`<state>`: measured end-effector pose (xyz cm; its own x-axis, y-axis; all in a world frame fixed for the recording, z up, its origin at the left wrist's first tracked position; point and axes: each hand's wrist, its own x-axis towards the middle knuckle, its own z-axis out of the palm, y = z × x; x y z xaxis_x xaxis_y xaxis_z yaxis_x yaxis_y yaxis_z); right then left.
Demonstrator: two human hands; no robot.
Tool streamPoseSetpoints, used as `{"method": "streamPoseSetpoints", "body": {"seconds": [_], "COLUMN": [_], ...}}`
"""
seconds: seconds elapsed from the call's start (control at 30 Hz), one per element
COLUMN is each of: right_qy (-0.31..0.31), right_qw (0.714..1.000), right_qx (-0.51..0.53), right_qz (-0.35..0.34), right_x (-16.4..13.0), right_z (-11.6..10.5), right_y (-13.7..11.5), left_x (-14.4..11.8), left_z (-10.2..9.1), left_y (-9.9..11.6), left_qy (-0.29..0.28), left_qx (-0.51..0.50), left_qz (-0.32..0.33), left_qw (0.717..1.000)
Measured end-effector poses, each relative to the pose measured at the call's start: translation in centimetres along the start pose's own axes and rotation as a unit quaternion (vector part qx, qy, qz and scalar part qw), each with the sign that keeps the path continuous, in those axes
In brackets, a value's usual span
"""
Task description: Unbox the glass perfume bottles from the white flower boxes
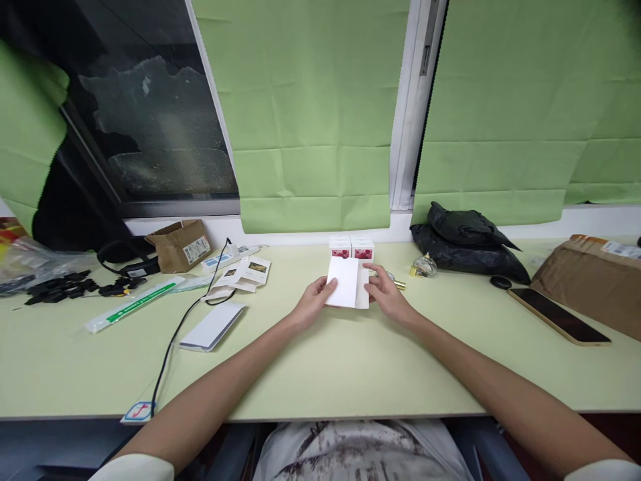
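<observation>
We held a flat white carton (346, 283) between both hands at the middle of the pale green surface (320, 374). Our left hand (314, 302) was closed on its left edge, thumb on top; our right hand (386, 294) pinched the right edge, fingers spread over the flap. The carton stood slightly raised off the surface, not yet opened into a box shape as far as we could tell.

Just beyond our hands stood two small boxes with red flower prints (351, 248), touching each other. Just past the right hand lay a gold-capped item (399, 284), and a little farther on the same side a small glass bottle (423, 267) sat against a black plastic bag (465, 244). Well off to the right lay a smartphone (558, 315) and a brown parcel (595, 277). To the left of the left hand were printed cards (245, 272), a white power bank (213, 327) with a black cable (180, 327), and a small cardboard box (179, 244).

In our judgement the thin card could crease or tear if either hand pressed unevenly, and a sweep of the right wrist could knock the gold-capped item or the bottle, both being so near.
</observation>
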<state>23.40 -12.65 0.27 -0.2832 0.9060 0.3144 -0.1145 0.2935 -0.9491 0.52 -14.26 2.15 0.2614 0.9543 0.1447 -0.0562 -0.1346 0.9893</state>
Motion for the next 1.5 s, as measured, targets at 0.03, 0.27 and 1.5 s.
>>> {"method": "streamPoseSetpoints", "body": {"seconds": [0.03, 0.27, 1.5], "right_qy": [0.0, -0.049, -0.118], "right_qw": [1.0, 0.999, 0.992], "right_qx": [-0.001, -0.005, -0.039], "right_qz": [-0.001, 0.003, 0.037], "right_x": [0.0, -1.0, -1.6], "right_z": [0.0, 1.4, 1.3], "right_y": [0.1, -0.1, -1.6], "left_x": [0.0, -0.2, -5.3], "left_z": [0.0, 0.3, -7.0], "left_y": [0.1, 0.4, 7.5], "left_qy": [-0.001, 0.014, 0.045], "left_qx": [-0.009, 0.021, 0.268], "left_qz": [-0.005, 0.02, -0.046], "left_qw": [1.0, 0.999, 0.961]}}
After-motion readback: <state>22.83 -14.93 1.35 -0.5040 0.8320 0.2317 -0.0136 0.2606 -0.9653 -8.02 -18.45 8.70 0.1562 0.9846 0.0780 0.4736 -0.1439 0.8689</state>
